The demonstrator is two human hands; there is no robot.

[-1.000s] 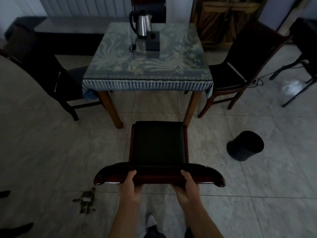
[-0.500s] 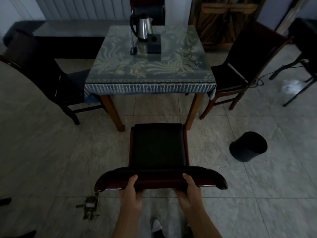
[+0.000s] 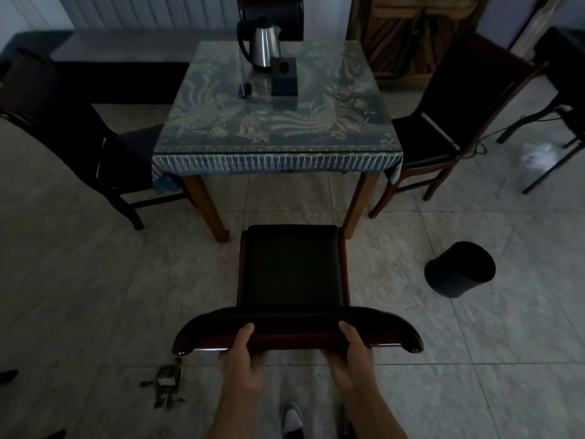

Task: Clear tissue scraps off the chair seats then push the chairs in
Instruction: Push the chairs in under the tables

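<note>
Your left hand (image 3: 242,353) and right hand (image 3: 351,353) both grip the chair's top rail (image 3: 297,327), seat (image 3: 292,264) bare. Pushing step, I'd say: next, drive it straight between the table legs (image 3: 205,207).

A chair (image 3: 292,267) stands before the table (image 3: 275,122), its front edge between the near table legs, with a bin (image 3: 459,274) on the floor to its right, chairs at the table's left (image 3: 79,128) and right (image 3: 449,115), and a kettle (image 3: 262,45) on top.
</note>
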